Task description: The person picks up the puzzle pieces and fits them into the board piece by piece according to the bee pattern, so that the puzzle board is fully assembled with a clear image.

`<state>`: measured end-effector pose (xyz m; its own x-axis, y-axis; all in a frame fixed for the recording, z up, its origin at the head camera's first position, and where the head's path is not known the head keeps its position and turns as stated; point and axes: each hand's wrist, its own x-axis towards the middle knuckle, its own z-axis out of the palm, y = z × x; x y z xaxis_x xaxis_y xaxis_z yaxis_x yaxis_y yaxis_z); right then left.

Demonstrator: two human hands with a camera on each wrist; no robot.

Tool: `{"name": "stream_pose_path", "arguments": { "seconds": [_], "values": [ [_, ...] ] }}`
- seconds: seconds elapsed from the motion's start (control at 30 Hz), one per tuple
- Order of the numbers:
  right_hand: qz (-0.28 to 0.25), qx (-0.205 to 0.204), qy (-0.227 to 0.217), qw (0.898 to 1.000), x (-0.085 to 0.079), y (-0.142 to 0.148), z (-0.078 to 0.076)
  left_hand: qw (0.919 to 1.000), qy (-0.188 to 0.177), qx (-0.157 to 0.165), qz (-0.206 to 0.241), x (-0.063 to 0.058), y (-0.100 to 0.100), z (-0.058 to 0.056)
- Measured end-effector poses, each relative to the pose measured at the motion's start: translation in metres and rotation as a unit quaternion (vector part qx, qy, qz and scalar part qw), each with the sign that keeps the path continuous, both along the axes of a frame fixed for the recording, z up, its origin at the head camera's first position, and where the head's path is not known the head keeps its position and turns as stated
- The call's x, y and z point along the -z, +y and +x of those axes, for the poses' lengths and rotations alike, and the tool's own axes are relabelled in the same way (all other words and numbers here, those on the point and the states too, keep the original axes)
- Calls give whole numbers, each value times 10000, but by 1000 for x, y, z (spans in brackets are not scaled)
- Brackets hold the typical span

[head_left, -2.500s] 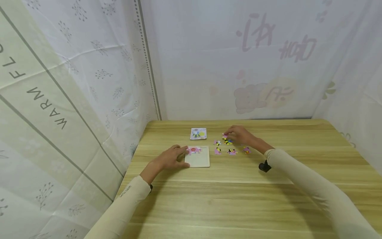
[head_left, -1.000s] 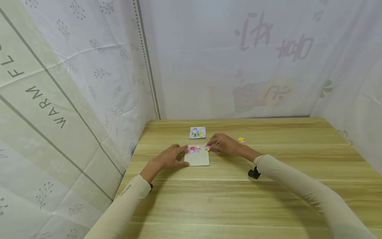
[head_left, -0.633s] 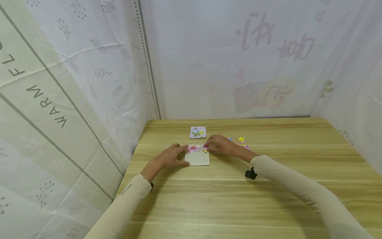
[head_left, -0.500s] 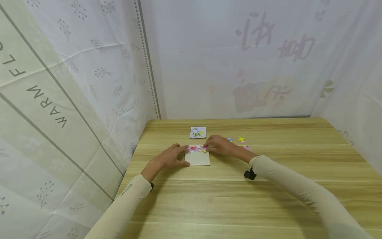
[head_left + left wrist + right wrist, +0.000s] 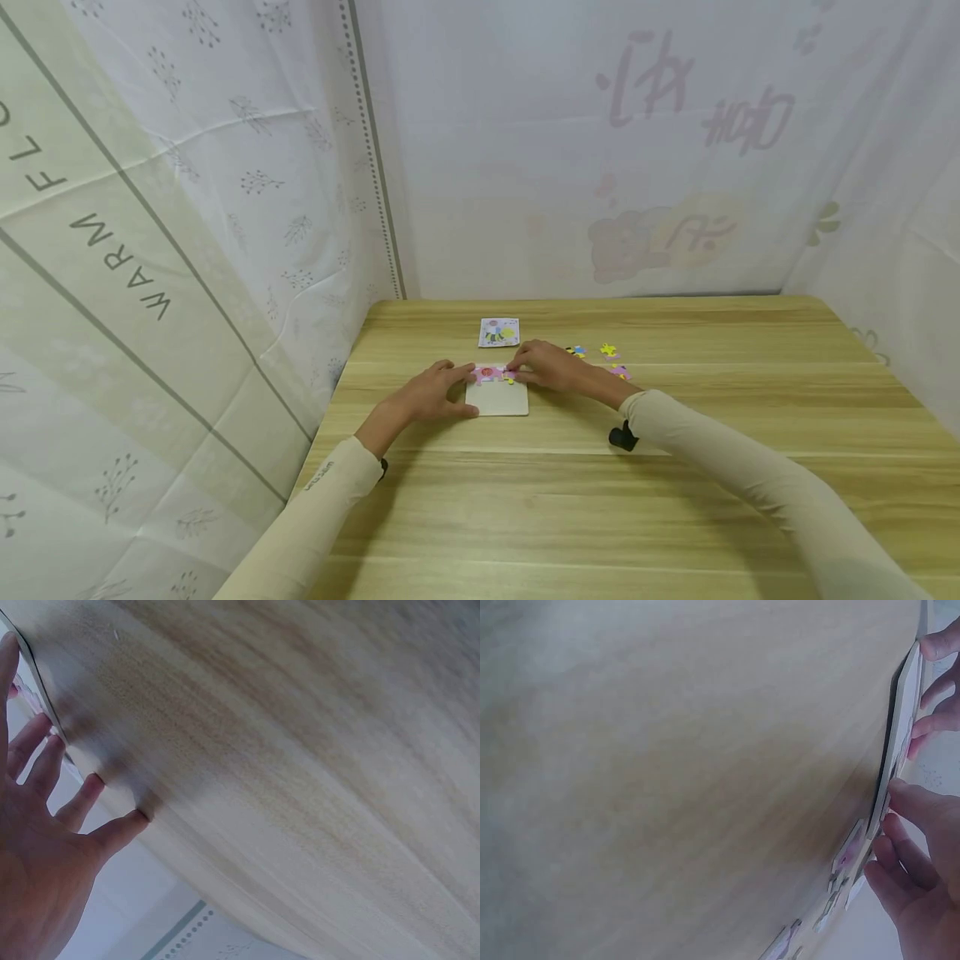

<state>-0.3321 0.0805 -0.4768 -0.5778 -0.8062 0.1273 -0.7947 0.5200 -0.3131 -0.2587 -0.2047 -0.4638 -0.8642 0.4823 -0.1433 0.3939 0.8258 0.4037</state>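
Observation:
A pale, square puzzle board point(image 5: 497, 402) lies flat on the wooden table. Joined pink jigsaw pieces point(image 5: 486, 374) run along its far edge. My left hand point(image 5: 431, 394) rests at the board's left side, its thumb near the front corner and its forefinger by the pink pieces. The left wrist view shows that hand point(image 5: 45, 855) with fingers spread. With thumb and fingertips, my right hand point(image 5: 551, 365) pinches a pink and yellow jigsaw piece point(image 5: 511, 380) at the board's far right. In the right wrist view, the right thumb touches the board's edge point(image 5: 889, 765).
Behind the board lies a picture card point(image 5: 498, 332) with a bee on it. Several loose pieces are on the table to the right, among them a yellow one point(image 5: 608, 350) and a blue one point(image 5: 576, 352); the right hand hides others. Printed curtains point(image 5: 525, 167) hang behind the table.
My right hand has come left from the loose pieces with a jigsaw piece, then edged further left along the board's far side against the pink pieces. The left hand has stayed put.

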Motion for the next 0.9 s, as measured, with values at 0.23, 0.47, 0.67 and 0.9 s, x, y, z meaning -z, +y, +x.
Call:
{"name": "stream_pose_path", "arguments": {
  "seconds": [0.23, 0.47, 0.67, 0.9],
  "values": [
    [134, -128, 212, 9996, -5, 0, 1, 10000, 61, 31, -6, -3, 1, 0],
    [55, -295, 163, 9994, -11, -2, 3, 10000, 3, 19, -59, -4, 1, 1],
    [110, -232, 116, 9996, -9, -5, 2, 9999, 25, 40, -97, -4, -1, 1],
    [179, 74, 25, 9998, -1, -5, 3, 10000, 20, 72, -65, -1, 0, 2]
  ]
}}
